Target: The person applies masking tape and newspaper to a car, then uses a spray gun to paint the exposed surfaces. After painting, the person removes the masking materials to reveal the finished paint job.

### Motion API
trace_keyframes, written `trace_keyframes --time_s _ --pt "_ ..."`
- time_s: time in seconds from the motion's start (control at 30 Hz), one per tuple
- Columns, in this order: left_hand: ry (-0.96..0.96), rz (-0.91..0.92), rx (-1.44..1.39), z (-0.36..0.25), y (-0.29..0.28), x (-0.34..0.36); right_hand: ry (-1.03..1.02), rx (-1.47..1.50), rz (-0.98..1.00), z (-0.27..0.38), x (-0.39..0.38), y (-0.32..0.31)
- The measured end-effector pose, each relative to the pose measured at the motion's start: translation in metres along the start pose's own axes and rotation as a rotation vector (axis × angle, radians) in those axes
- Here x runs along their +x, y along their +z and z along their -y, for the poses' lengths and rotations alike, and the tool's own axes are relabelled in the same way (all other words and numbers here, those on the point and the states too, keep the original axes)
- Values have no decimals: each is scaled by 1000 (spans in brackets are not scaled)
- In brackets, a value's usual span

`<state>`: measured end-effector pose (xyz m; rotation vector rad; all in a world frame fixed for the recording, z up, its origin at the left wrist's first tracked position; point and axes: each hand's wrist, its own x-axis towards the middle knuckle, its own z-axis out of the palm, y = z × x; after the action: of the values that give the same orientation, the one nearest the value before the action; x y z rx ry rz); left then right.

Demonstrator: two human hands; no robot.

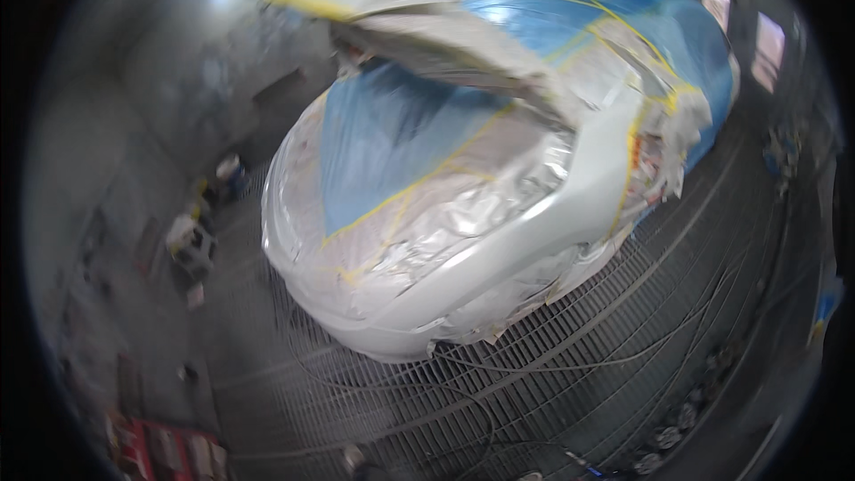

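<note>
Car [517, 240], pale silver and heavily masked, stands ahead of the person, nose toward the near lower left, its long axis slanting away to the upper right. Neither the left hand nor the right hand shows, so I cannot tell how far the fingers are spread, whether they have hold of anything, or which hand is nearer the bodywork. Taken from the lower edge, where forearms would mostly come in, the front bumper [378, 330] is the closest part of the body, straight ahead; the front fender [597, 183] runs back from it toward the right, its length following the car's own axis.

The hood [427, 44] is raised, with blue masking film [383, 147] spread below it over the engine bay and edged by yellow tape [419, 187]. Crinkled silvery sheeting [468, 218] lies between that bay and the fender. More blue sheeting [552, 13] wraps the cabin behind. A dark hose [606, 362] curves over the grated floor [570, 338], well below the fender in the view. At the lower edge sits a small pale-tipped object [354, 458], too blurred to identify, apart from the bumper
</note>
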<state>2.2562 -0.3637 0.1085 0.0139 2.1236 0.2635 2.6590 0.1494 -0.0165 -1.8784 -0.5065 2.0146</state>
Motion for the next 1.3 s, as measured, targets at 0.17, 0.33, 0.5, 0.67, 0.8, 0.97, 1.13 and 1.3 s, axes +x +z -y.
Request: trace_keyframes --time_s 0.17,0.33,0.5,0.67,0.8,0.97,1.13,1.3 --pt "58 -102 -54 145 -21 60 -692 -838 159 23 -95 88" --pt "-19 -143 -323 300 -80 62 -294 -22 359 28 -166 289" --pt "-234 -307 -415 446 -114 36 -267 -301 391 -57 -330 594" --pt "-447 -278 -569 491 -204 35 -300 -453 578 -106 -398 745" --pt "-392 -325 -620 499 -291 63 -426 -521 587 -108 -454 834" --pt "-314 -325 -625 493 -372 88 -667 -373 924 -59 -485 960" --pt "-309 -300 -637 505 -459 115 -836 -253 983 -17 -566 1070" --pt "-288 -325 -952 557 -524 192 -1134 -146 1084 14 -640 1170"
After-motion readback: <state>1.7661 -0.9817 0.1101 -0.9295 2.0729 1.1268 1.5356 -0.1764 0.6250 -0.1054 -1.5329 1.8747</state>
